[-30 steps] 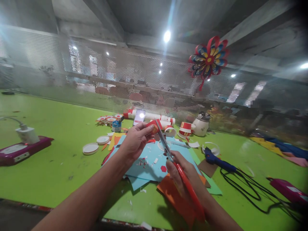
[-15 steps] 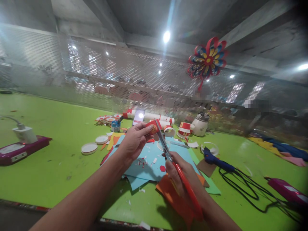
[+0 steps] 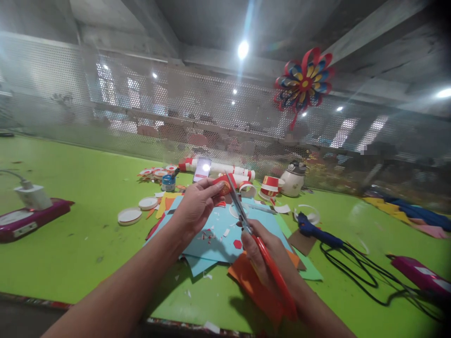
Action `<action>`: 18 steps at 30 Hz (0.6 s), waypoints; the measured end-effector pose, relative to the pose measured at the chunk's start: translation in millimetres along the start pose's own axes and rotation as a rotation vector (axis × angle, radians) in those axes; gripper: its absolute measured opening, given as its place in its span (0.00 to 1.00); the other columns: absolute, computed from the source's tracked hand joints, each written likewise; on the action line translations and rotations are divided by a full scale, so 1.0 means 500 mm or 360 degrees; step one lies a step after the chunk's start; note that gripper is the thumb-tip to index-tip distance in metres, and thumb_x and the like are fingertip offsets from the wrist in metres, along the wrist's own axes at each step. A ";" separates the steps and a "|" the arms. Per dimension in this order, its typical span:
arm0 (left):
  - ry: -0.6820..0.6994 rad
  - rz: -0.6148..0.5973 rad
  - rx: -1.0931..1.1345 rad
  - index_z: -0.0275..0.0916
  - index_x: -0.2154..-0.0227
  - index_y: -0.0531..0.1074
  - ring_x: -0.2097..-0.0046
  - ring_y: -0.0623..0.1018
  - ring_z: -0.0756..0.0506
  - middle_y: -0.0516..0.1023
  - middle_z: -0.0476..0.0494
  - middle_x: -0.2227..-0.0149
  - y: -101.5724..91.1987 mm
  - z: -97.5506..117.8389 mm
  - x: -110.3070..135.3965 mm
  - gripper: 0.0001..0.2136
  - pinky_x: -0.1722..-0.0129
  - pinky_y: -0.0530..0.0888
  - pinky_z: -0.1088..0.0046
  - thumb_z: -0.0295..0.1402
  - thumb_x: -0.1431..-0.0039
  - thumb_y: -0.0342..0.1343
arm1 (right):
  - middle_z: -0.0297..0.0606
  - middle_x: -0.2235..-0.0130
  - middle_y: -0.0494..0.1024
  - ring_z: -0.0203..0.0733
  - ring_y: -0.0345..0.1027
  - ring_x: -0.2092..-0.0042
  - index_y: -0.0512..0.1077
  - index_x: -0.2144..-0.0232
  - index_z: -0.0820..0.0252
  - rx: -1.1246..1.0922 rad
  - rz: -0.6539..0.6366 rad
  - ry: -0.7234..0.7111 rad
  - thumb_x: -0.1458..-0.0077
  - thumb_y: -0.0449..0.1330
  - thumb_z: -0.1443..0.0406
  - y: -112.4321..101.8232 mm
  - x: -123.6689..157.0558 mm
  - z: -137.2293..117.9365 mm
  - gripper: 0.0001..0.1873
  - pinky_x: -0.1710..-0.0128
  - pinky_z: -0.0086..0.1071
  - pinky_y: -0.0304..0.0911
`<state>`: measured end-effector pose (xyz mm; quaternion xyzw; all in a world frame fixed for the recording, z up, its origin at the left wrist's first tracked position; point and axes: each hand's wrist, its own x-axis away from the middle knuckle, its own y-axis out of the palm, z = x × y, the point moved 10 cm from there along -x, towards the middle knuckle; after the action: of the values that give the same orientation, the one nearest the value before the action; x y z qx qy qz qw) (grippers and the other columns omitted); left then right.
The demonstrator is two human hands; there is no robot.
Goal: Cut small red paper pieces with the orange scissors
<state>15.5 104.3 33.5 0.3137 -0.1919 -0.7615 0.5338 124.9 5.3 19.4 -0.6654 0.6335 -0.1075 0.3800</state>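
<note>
Pinching a small red piece (image 3: pixel 221 187) with a gold print between thumb and fingers of the left hand (image 3: pixel 198 205), near the centre of the frame. Sticking out rightward from the fingertips, held by its left end, with the print just beside the thumb tip. Gripping red-handled scissors (image 3: pixel 244 220) in the right hand (image 3: pixel 273 244), below and right of centre, blades pointing up and left. Meeting the red piece toward its right end, near the blade tips, with red showing on either side of the metal. Cannot tell from this angle: biting in, or only crossing in front.

Hidden under the left thumb and fingers: the red piece's left end. Hidden inside the right hand: part of the handles. Too small to read: the gold print. Cut off at the bottom edge: 2 forearms. Partly covered by the right hand and handles: an orange sheet (image 3: pixel 243 273). Lying uncovered on the blue sheets (image 3: pixel 218 254), lower centre: 1 red hexagon (image 3: pixel 237 244). Washed out by glare, above the left hand: a phone (image 3: pixel 202 170).
</note>
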 end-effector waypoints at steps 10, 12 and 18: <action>-0.0005 -0.0005 -0.0027 0.33 0.75 0.73 0.69 0.74 0.48 0.75 0.42 0.72 0.001 0.001 0.003 0.03 0.64 0.70 0.68 0.24 0.53 0.61 | 0.32 0.70 0.70 0.37 0.63 0.72 0.63 0.60 0.56 -0.0041 -0.0009 0.0037 0.38 0.45 0.54 0.003 -0.001 0.006 0.14 0.71 0.29 0.58; -0.0009 -0.0010 -0.0026 0.33 0.75 0.72 0.70 0.74 0.49 0.75 0.42 0.73 0.002 0.000 0.003 0.03 0.65 0.70 0.69 0.24 0.53 0.61 | 0.31 0.72 0.69 0.38 0.62 0.73 0.63 0.60 0.57 -0.0017 -0.0003 0.0039 0.38 0.45 0.53 0.002 0.000 0.004 0.15 0.72 0.29 0.57; -0.0023 -0.0019 -0.0030 0.33 0.75 0.72 0.70 0.74 0.49 0.75 0.43 0.73 0.000 -0.002 0.000 0.03 0.65 0.70 0.69 0.25 0.54 0.62 | 0.31 0.71 0.69 0.37 0.62 0.71 0.65 0.63 0.57 -0.0037 0.0028 0.0022 0.38 0.45 0.52 -0.001 0.002 0.002 0.17 0.71 0.28 0.58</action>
<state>16.2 104.4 32.6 0.3042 -0.1866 -0.7687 0.5308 126.0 4.9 18.9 -0.6633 0.6431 -0.1013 0.3690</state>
